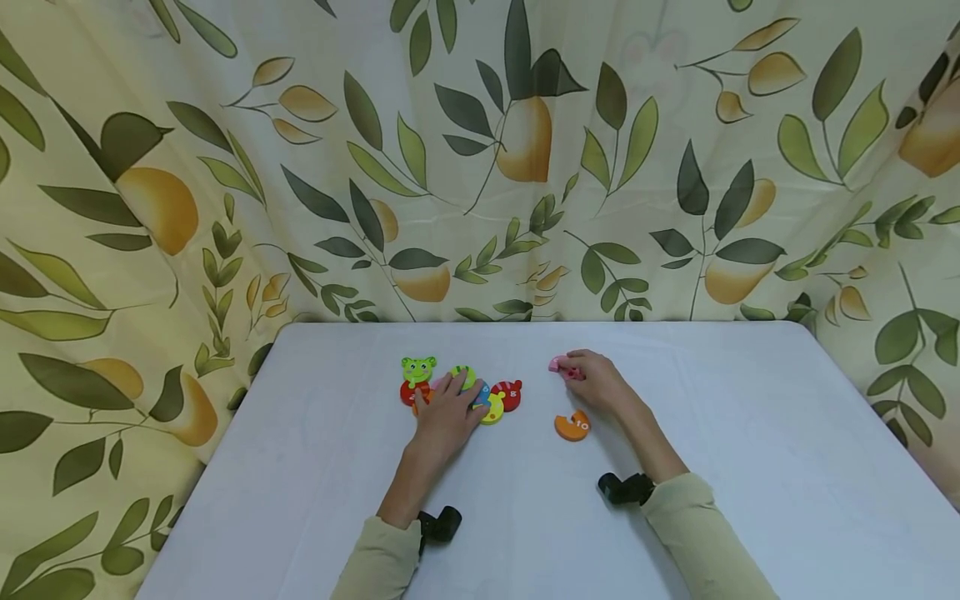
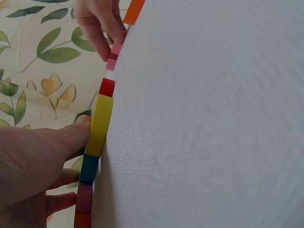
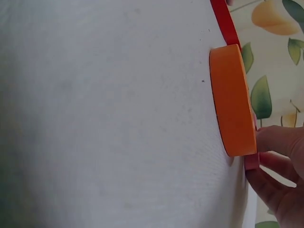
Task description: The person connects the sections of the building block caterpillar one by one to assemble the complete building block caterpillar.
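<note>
Colourful flat puzzle pieces with printed numbers form a joined row on the white table, starting from a green animal-head piece at its left. A yellow piece and a red piece make up its right end. My left hand rests over the middle of this row with fingers spread, partly hiding several pieces. To the right, the fingers of my right hand pinch a pink puzzle piece on the table. Nearer to me lies a loose orange piece marked 10, apart from both hands.
The white-covered table runs back to a leaf-and-fruit patterned curtain. A black wrist camera is on the left wrist and another black camera on the right, both low over the cloth.
</note>
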The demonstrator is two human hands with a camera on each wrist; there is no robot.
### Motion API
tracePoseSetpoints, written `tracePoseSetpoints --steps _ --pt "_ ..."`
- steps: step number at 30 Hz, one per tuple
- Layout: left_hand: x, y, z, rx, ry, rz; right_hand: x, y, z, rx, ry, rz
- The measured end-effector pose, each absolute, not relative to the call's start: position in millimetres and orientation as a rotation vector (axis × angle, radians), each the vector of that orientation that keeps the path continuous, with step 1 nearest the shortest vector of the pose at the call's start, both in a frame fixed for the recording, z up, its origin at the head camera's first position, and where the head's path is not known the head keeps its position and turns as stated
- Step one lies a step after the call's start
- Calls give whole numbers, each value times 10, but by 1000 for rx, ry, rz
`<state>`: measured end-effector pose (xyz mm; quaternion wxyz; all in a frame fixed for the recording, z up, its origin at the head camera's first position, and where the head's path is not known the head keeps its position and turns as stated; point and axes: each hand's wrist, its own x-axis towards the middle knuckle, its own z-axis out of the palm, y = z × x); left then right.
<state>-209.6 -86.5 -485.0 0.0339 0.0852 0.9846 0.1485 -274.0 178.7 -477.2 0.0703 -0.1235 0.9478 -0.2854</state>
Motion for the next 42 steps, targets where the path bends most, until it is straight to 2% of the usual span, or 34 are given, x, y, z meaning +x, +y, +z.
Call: tracePoseSetpoints --steps 9,16,25,42 --pt "-2088 -869 -4843 251 3023 474 -2740 1777 -4803 -427 2866 -970" --pt "-2091 -869 -4854 248 3014 467 -2654 1539 -4741 -455 2776 -1104" --pt "-2093 -850 -4846 236 3014 444 -2579 1304 -4727 -548 2733 -1079" --pt "-2079 -833 -4817 236 3023 407 -2570 1276 -4744 -532 2707 -998"
